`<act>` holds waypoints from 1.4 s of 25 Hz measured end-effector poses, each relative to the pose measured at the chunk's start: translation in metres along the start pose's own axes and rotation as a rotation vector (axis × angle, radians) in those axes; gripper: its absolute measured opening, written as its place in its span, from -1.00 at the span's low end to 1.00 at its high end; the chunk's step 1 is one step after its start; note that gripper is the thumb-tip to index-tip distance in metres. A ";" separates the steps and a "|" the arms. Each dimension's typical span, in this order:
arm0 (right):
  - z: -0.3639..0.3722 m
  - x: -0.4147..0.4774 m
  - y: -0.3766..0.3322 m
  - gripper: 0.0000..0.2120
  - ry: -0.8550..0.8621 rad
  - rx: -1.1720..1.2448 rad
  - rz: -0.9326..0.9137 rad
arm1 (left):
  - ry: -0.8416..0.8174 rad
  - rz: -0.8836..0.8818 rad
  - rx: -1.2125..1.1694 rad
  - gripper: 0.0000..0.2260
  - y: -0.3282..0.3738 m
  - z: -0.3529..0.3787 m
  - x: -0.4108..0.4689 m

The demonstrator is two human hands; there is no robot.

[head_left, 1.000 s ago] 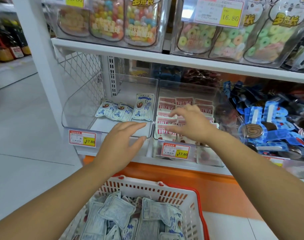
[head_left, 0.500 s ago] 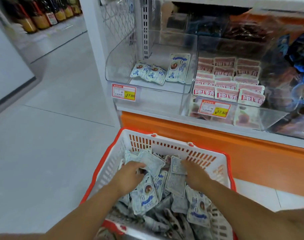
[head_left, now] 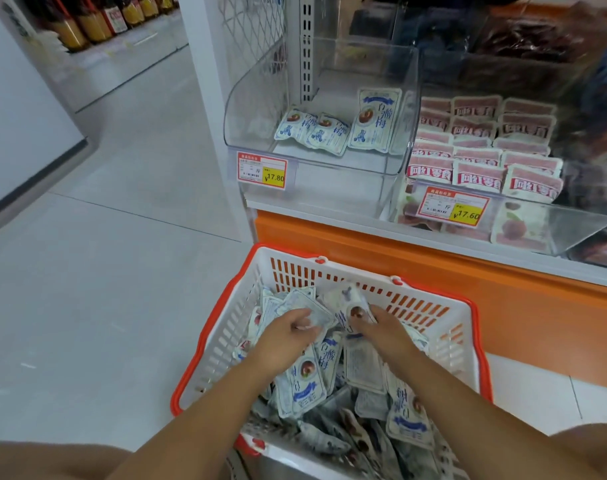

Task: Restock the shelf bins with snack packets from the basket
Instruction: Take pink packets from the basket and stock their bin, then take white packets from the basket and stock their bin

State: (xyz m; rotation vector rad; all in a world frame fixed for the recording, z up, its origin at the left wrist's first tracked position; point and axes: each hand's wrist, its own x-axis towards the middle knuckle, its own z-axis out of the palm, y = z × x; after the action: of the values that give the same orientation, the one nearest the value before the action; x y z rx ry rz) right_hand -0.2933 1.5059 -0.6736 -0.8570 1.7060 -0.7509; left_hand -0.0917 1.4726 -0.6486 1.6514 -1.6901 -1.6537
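A white basket with an orange rim [head_left: 222, 327] stands on the floor below the shelf, full of white-and-blue snack packets [head_left: 305, 379]. Both my hands are down inside it. My left hand [head_left: 284, 337] curls its fingers round a packet near the basket's far side. My right hand [head_left: 381, 327] pinches another packet that sticks up at its fingertips. Above, the clear left shelf bin [head_left: 250, 95] holds three of the same packets [head_left: 329, 131] at its back. The bin next to it [head_left: 572, 233] is packed with pink-and-white packets.
Price tags [head_left: 262, 171] hang on the bin fronts. An orange shelf base [head_left: 503, 299] runs behind the basket. Grey floor [head_left: 104, 271] opens to the left, with bottles [head_left: 98, 19] on a far shelf. Dark and blue packets fill bins at the right.
My hands dropped from the shelf bins into the basket. They have since closed on packets, and the right one has lifted a packet upright. The view tilted down.
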 end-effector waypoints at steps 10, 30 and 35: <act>-0.005 -0.043 -0.043 -0.59 -0.269 0.515 -0.028 | -0.148 -0.005 -0.651 -0.78 0.044 -0.004 -0.013; -0.028 -0.104 -0.252 -0.92 -0.060 -0.265 -0.549 | -0.032 0.453 -0.045 -0.80 0.189 -0.136 -0.056; -0.038 0.002 -0.332 -0.82 0.106 0.069 -0.331 | 0.229 0.465 -0.232 -0.87 0.205 -0.184 -0.029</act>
State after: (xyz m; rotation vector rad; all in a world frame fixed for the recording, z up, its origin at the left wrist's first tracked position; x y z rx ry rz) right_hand -0.2692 1.3249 -0.3942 -1.0820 1.6384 -1.0883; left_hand -0.0417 1.3414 -0.4101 1.1754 -1.5513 -1.3218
